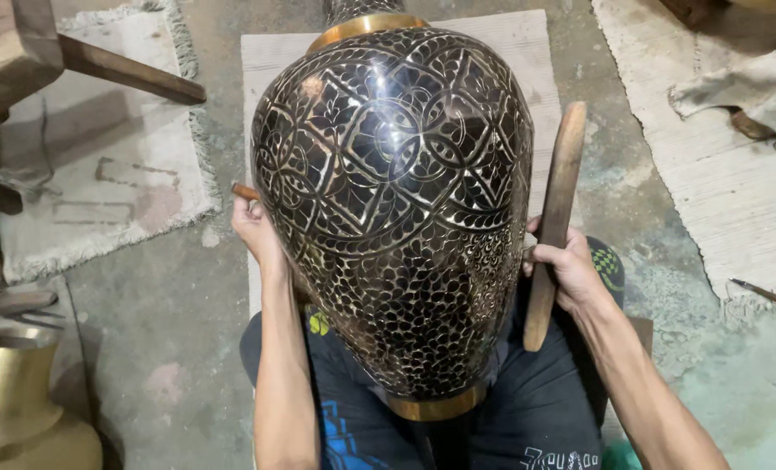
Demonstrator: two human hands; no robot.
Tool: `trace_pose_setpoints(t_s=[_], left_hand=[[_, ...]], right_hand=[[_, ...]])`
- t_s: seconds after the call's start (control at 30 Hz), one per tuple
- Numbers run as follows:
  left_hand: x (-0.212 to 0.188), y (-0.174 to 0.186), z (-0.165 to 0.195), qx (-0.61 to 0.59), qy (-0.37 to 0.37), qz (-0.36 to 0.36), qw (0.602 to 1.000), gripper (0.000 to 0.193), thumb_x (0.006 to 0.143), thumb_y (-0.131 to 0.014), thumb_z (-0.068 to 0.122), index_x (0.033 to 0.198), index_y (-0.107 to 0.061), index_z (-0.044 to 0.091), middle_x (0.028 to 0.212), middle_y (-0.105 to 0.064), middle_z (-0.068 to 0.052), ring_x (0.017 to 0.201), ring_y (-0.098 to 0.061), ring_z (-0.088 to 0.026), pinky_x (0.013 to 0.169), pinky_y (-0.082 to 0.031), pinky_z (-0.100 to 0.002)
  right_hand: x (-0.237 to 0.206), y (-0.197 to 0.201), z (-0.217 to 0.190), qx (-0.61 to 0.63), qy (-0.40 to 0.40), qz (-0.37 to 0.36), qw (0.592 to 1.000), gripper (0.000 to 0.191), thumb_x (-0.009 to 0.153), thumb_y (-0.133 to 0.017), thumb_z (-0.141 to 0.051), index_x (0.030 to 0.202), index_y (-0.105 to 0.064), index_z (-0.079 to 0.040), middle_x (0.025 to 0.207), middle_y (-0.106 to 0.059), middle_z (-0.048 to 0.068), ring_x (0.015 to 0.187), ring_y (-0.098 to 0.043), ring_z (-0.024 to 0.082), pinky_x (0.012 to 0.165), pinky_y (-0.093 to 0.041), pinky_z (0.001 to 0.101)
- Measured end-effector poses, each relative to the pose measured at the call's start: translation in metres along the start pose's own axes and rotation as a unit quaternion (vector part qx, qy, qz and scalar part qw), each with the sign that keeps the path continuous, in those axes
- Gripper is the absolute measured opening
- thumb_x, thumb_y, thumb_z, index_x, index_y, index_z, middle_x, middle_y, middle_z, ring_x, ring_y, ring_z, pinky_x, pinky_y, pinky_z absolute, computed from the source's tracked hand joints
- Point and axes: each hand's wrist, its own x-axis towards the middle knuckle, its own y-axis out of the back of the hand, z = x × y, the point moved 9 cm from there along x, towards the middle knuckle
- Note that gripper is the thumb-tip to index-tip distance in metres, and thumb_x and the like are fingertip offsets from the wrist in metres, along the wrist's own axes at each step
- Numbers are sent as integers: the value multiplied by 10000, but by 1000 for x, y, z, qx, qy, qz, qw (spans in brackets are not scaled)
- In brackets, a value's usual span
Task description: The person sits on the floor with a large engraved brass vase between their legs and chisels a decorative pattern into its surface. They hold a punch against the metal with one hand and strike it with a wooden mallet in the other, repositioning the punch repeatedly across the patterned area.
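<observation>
Two hands at a nearly covered engraved vase

Most of the black vase (394, 209) in view already carries cut pattern; its gold bands stay plain, and the far side is hidden. It lies on the person's lap between both hands. The left hand (255, 228) fingers pinch a small chisel (244, 191) against the vase wall. The right hand (565, 274) fingers wrap a wooden mallet (553, 222) just beside the vase.

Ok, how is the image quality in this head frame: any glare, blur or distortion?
Head view: sharp overall. The black engraved vase shows soft glare patches on its glossy upper shoulder. Wide-angle lens makes the vase bulge and bends the rug edges. Lighting is even and dim, with weak shadows; the left hand and right hand holding the wooden stick are in focus.
</observation>
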Motion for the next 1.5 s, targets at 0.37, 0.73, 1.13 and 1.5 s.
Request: trace_pose_setpoints(t_s=[0.37, 0.73, 1.13, 1.5], left_hand=[[-46, 43, 59, 10, -29, -83, 996, 136, 995, -685, 20, 1100, -600, 24, 886, -724, -57, 770, -725, -113, 634, -576, -227], [-146, -124, 151, 98, -208, -519, 823, 351, 946, -777, 34, 1276, -657, 41, 957, -792, -39, 839, -787, -97, 725, -651, -231], [-174, -211, 138, 181, -266, -756, 571, 510, 883, -819, 165, 1347, -616, 98, 874, -794, -99, 758, -801, -185, 647, -600, -324], [-183, -215, 138, 168, -281, -775, 541, 519, 880, -809, 176, 1357, -617, 105, 843, -799, -71, 703, -776, -195, 648, -561, -362]], right_hand=[[-85, 46, -12, -116, 132, 66, 982, 271, 828, -632, 87, 1074, -563, -5, 1138, -743, 208, 699, -655, 162, 648, -563, 305], [-104, 85, 57, -210, 86, 84, 970, 168, 864, -788, -96, 891, -660, 9, 691, -654, 92, 605, -616, 154, 589, -482, 306], [-123, 69, 23, -591, 120, 157, 782, 431, 786, -858, -277, 1159, -712, -118, 693, -693, 194, 679, -710, 361, 619, -549, 436], [-152, 74, 7, -452, 191, 200, 848, 456, 833, -857, -222, 1198, -642, -54, 884, -732, 134, 727, -707, 262, 707, -549, 368]])
